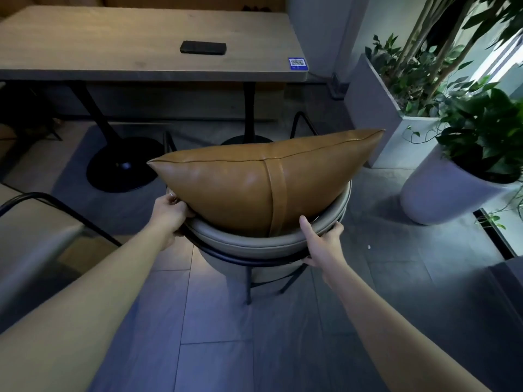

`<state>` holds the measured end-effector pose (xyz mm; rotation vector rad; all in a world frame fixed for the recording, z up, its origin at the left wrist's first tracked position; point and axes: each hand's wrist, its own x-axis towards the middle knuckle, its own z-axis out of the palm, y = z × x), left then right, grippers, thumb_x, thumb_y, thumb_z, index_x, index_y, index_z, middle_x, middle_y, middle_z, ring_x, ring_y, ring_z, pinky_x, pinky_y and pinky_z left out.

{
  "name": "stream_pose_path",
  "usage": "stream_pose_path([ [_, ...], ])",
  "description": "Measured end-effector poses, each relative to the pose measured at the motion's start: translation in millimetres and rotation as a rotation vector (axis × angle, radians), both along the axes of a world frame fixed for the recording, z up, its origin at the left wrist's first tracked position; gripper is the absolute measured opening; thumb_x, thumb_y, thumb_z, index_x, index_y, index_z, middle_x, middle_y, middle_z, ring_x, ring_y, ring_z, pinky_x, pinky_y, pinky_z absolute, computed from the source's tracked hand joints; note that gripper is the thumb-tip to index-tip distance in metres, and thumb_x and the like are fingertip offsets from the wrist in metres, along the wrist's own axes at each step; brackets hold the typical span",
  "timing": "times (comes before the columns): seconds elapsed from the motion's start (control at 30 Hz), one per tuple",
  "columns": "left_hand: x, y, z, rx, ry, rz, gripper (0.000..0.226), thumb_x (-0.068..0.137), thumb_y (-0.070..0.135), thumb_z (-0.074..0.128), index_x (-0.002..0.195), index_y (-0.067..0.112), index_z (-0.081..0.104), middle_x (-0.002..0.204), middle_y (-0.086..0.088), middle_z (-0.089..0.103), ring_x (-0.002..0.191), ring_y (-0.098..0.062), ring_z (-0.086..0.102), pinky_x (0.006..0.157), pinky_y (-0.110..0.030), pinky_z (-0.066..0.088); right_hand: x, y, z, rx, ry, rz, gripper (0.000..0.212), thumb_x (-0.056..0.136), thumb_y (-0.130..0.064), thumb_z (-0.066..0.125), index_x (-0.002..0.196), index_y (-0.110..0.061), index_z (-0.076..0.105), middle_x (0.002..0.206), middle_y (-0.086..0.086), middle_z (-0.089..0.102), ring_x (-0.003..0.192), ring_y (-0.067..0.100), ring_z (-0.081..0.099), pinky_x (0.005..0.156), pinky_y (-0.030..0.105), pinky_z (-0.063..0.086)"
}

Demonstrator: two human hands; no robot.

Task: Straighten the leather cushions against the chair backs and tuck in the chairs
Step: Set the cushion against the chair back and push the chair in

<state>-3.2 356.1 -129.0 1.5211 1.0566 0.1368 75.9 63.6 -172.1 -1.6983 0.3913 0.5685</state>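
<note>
A tan leather cushion (254, 182) with a vertical strap leans against the curved, padded grey back of a black-framed chair (249, 244) directly in front of me. The chair stands a short way out from the wooden table (135, 35). My left hand (172, 210) grips the left end of the chair back, fingers curled over the rim beside the cushion's corner. My right hand (322, 241) holds the right side of the back, thumb up against the cushion and fingers under the frame.
A black flat case (203, 47) and a blue QR sticker (297, 64) lie on the table, which stands on two black pedestal bases. Another chair's black frame (56, 210) is at my left. White planters (441, 190) with leafy plants stand at the right.
</note>
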Motion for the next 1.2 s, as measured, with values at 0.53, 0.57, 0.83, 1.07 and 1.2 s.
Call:
stream_pose_path([
  [0.53, -5, -27, -13, 0.055, -0.119, 0.012, 0.031, 0.093, 0.000, 0.051, 0.096, 0.027, 0.065, 0.097, 0.003, 0.069, 0.077, -0.018, 0.054, 0.067, -0.030, 0.042, 12, -17, 10, 0.030, 0.098, -0.011, 0.098, 0.083, -0.040, 0.080, 0.155, -0.030, 0.014, 0.155, 0.009, 0.038, 0.126, 0.047, 0.055, 0.053, 0.036, 0.061],
  [0.57, -3, -25, -12, 0.059, -0.110, 0.004, 0.031, 0.094, 0.000, 0.050, 0.096, 0.027, 0.065, 0.095, 0.002, 0.068, 0.076, -0.018, 0.053, 0.066, -0.030, 0.041, 11, -15, 10, 0.027, 0.094, -0.009, 0.097, 0.085, -0.040, 0.079, 0.155, -0.031, 0.013, 0.157, 0.009, 0.036, 0.127, 0.046, 0.054, 0.053, 0.036, 0.062],
  [0.83, 11, 5, -14, 0.063, -0.126, -0.005, 0.027, 0.099, 0.000, 0.051, 0.100, 0.021, 0.068, 0.106, -0.008, 0.071, 0.096, -0.030, 0.065, 0.082, -0.043, 0.057, 8, 14, 16, 0.030, 0.068, -0.027, 0.104, 0.091, -0.042, 0.074, 0.161, -0.027, -0.001, 0.164, 0.006, 0.025, 0.141, 0.037, 0.043, 0.081, 0.049, 0.063],
  [1.07, 31, 27, -10, 0.060, -0.129, -0.051, 0.033, 0.103, 0.003, 0.049, 0.090, 0.030, 0.065, 0.095, 0.001, 0.068, 0.093, -0.028, 0.061, 0.076, -0.036, 0.050, 21, 37, 16, 0.026, 0.058, -0.047, 0.104, 0.088, -0.045, 0.076, 0.160, -0.030, 0.003, 0.162, 0.006, 0.028, 0.140, 0.036, 0.044, 0.084, 0.054, 0.062],
  [1.2, 35, 32, -11, 0.063, -0.128, -0.066, 0.035, 0.102, 0.002, 0.047, 0.093, 0.031, 0.064, 0.106, -0.004, 0.069, 0.094, -0.025, 0.060, 0.068, -0.029, 0.049, 24, 42, 16, 0.005, 0.064, -0.039, 0.103, 0.087, -0.049, 0.075, 0.159, -0.033, 0.003, 0.160, 0.006, 0.031, 0.138, 0.036, 0.048, 0.083, 0.052, 0.062],
])
